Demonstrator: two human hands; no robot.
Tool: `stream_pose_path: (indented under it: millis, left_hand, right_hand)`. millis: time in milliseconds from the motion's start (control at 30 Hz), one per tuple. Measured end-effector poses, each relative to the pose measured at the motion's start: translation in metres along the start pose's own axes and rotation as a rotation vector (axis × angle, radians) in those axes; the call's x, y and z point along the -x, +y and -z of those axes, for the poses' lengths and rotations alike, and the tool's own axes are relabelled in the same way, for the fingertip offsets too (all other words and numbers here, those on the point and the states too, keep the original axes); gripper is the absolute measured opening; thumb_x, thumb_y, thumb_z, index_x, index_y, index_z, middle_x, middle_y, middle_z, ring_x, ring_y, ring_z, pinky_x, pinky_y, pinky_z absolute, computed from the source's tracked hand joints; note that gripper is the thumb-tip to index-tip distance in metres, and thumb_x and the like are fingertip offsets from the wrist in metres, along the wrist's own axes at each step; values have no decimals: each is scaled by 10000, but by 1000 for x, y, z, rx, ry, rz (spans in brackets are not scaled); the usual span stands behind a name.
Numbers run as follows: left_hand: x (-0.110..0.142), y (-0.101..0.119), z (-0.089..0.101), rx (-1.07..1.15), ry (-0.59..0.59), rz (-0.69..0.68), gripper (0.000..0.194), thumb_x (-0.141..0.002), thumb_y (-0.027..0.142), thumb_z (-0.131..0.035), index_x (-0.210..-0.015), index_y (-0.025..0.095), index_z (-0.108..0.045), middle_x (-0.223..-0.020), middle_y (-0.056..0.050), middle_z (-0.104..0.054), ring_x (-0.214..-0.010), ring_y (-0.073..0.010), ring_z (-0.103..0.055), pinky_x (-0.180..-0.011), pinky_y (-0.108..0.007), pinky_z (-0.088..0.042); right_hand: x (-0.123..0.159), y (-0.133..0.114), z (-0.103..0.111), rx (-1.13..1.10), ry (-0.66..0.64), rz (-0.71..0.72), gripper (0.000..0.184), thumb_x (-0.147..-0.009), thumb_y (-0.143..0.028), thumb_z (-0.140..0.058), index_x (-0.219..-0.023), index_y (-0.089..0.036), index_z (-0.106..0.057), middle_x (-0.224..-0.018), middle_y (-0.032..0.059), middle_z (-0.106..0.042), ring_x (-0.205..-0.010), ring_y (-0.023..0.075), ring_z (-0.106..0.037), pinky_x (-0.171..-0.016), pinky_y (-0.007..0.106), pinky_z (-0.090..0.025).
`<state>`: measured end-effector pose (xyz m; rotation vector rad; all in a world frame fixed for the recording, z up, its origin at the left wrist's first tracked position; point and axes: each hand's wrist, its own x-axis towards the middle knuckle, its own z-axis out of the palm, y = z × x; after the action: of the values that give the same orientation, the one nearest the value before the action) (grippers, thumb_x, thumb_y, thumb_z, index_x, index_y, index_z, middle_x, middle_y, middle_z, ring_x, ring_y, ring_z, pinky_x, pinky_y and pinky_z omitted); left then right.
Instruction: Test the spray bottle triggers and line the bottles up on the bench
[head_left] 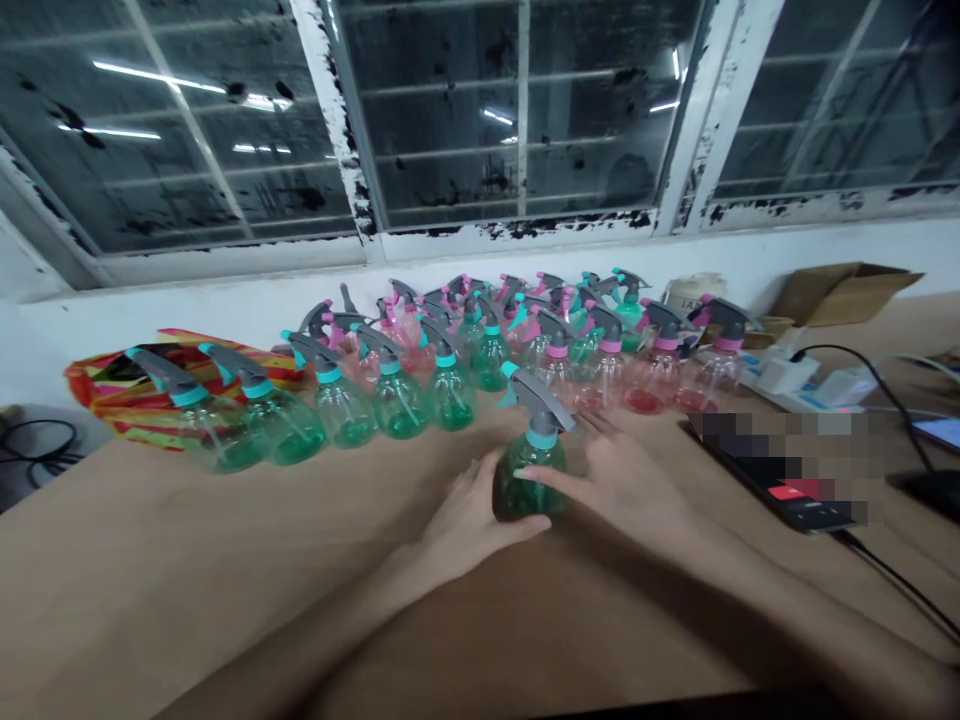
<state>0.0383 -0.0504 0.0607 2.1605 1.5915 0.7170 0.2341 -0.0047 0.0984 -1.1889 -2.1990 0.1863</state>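
Observation:
A green spray bottle [529, 470] with a grey trigger head and teal collar stands upright on the brown table [187, 560], between my two hands. My left hand [469, 520] cups its left and lower side, fingers curled around the base. My right hand [619, 475] rests against its right side, with the thumb lying across the front of the bottle. Behind it stand several green spray bottles [397, 395] in a row and several pink ones [652, 375] to the right.
A striped red-and-yellow bag [124, 395] lies at the back left. A phone [795, 495] with a cable lies to the right, near a power strip [795, 375] and a cardboard box [844, 290]. A wall with windows runs behind the table.

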Motion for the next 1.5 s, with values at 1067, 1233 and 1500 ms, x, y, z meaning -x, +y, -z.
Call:
stream_pose_path:
  millis: [1067, 1233, 1500]
  left_hand:
    - [77, 2, -31, -314, 199, 86, 519, -937, 388, -483, -1393, 166, -371, -1463, -145, -393, -1363, -291, -328, -1070, -509, -333]
    - [83, -9, -35, -327, 239, 30, 509, -952, 351, -466, -1411, 189, -319, -1473, -130, -380, -1354, -277, -350, -1056, -508, -357]
    - [80, -7, -35, -357, 274, 33, 521, -953, 328, -462, -1427, 194, -292, -1473, -132, -379, -1358, -291, -338, -1034, -511, -387]
  right_hand:
    - [36, -12, 13, -950, -40, -130, 262, -830, -299, -636, -1090, -264, -640, -1112, 35, -698, -993, 208, -673, -894, 339, -526]
    - [31, -15, 12, -902, -17, -153, 251, -834, -300, -628, -1080, -269, -665, -1093, 28, -715, -974, 206, -686, -866, 317, -547]
    - [26, -13, 15, -911, -80, -140, 291, -851, -262, -589, -1134, -301, -649, -1164, 25, -687, -1103, 224, -631, -970, 367, -496]
